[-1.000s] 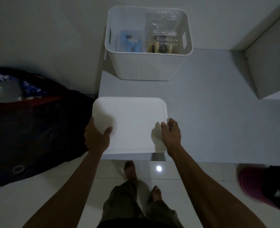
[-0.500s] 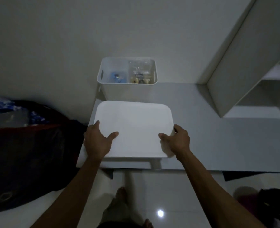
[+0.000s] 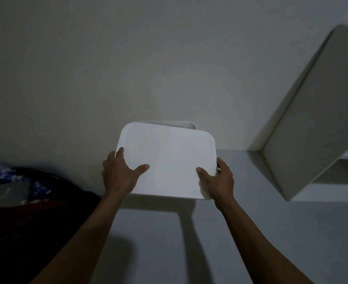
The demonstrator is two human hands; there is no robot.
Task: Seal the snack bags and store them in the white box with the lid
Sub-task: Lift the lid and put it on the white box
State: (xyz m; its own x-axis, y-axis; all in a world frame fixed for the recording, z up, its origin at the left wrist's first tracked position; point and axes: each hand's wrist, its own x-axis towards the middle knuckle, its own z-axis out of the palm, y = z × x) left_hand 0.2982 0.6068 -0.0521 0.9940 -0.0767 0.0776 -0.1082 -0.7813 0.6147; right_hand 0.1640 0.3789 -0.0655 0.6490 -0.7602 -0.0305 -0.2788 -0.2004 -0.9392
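Both hands, left hand (image 3: pixel 121 175) and right hand (image 3: pixel 220 181), grip the flat white plastic lid (image 3: pixel 167 160) above the white plastic box (image 3: pixel 186 125) (mostly hidden); align corners squarely, then press evenly.

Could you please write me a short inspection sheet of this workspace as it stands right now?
Surface: grey counter, dimly lit, shadows under the lid.
Job's things: white lid held above the white box, hiding all but its far rim; snack bags barely visible there.
Clutter: dark bundle with blue-patterned plastic at far left.
Hands: left hand grips the lid's left edge; right hand grips its right edge.
Cables: nothing seen.
Surroundings: plain wall; white shelf unit at right.
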